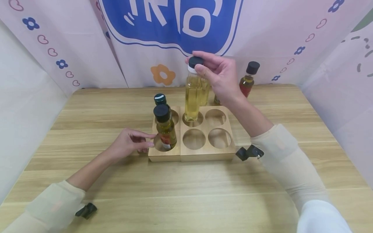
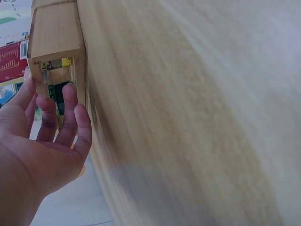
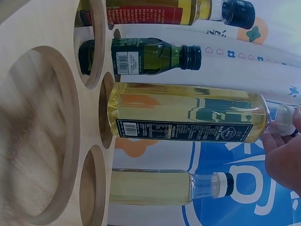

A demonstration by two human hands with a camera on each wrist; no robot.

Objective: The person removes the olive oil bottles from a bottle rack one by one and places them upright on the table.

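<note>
My right hand [image 1: 222, 76] pinches a clear bottle of pale yellow oil [image 1: 192, 97] by its dark cap and neck. This bottle stands upright, its base at the back-left hole of the wooden rack's right block [image 1: 208, 156]. With bent fingers, my left hand [image 1: 128, 144] holds the end of the rack's left block [image 1: 164, 158], thumb and index tips on its top edge. An oil bottle with a black cap and red label [image 1: 166, 131] sits in the front hole there. Behind it, a green bottle [image 3: 157, 56] is in the back hole.
A second pale yellow bottle [image 3: 150, 187] stands behind the rack. A black-capped bottle with a red label [image 1: 247, 81] is at the back right. Another bottle [image 1: 217, 100] is mostly hidden by my right hand. A printed cloth [image 1: 140, 64] hangs behind the table [image 1: 175, 194].
</note>
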